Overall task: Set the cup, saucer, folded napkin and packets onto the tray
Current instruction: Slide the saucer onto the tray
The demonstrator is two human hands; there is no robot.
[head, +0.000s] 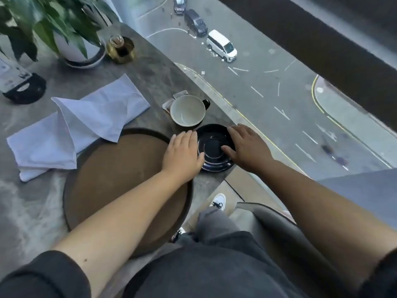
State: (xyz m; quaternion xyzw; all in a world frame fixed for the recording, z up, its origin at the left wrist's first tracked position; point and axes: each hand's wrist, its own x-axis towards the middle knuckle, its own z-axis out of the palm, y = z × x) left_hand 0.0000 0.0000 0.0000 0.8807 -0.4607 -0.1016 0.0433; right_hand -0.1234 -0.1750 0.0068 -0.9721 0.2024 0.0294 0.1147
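Observation:
A black saucer (214,136) lies on the grey table just right of the round brown tray (103,179). My left hand (182,155) grips the saucer's left rim and my right hand (247,147) grips its right rim, thumb on top. Just behind the saucer stands a cup (187,110) with a pale inside and a dark handle. Small packets (175,99) lie partly hidden behind the cup. A white cloth napkin (79,125) lies loosely folded on the table, one corner overlapping the tray's far edge.
A potted plant (71,39) in a white pot stands at the back left, a brass holder (120,49) beside it, a card stand (19,82) at far left. The curved table edge (193,78) runs right beside the saucer, against a window over the street.

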